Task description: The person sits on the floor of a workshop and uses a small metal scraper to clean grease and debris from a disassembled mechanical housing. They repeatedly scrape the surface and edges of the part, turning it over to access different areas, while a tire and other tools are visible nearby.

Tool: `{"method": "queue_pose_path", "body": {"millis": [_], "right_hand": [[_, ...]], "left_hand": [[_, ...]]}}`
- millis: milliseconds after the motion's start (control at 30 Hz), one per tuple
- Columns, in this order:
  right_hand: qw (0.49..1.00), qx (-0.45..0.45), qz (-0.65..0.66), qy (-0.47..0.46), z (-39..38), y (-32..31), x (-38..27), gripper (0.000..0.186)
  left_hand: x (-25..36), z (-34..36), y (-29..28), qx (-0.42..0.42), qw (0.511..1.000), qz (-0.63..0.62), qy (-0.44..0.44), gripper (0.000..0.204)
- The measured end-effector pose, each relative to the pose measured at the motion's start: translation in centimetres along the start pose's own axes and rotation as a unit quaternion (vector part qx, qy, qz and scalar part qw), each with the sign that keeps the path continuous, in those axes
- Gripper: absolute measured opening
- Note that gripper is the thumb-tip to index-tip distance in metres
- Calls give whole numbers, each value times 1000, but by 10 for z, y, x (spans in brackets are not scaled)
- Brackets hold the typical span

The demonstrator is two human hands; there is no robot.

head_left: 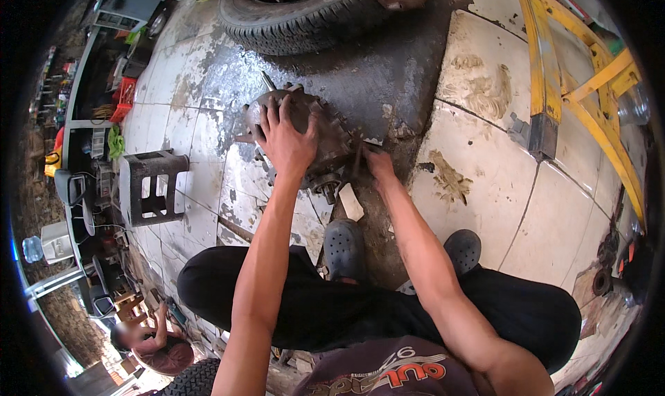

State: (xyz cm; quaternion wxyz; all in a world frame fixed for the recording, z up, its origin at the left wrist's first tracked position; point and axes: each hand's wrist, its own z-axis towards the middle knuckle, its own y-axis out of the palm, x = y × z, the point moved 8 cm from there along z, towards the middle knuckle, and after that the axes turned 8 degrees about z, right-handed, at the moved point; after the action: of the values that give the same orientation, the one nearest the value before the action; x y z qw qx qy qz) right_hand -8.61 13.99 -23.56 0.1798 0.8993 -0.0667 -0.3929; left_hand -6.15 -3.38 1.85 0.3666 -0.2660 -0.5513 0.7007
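Greasy metal gearbox under spread left hand; right hand, grip unclear, at its right edge.

I see the gear housing on the floor ahead, tyre behind it, stool left, frame right, probably metal.

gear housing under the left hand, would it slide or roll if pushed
The gear housing looks like solid cast metal, so probably heavy and rigid. The wet, oily floor may let it slide. Its rounded body could rock, though the left hand steadies it.
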Motion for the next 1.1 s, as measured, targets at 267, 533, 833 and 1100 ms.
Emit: {"method": "queue_pose_path", "body": {"millis": [267,533,833,1100], "right_hand": [[994,47,6,100,31,-20,26,37],[996,20,-36,77,34,-18,32,31],[997,-36,61,28,11,4,8,26],[991,-59,109,56,15,-8,27,27]], "left_hand": [[7,4,-2,2,1000,-19,0,65],[8,4,-1,-1,1000,3,-5,66],[11,6,-3,-8,1000,-10,-9,65],[18,4,-1,-7,1000,-4,10,65]]}}
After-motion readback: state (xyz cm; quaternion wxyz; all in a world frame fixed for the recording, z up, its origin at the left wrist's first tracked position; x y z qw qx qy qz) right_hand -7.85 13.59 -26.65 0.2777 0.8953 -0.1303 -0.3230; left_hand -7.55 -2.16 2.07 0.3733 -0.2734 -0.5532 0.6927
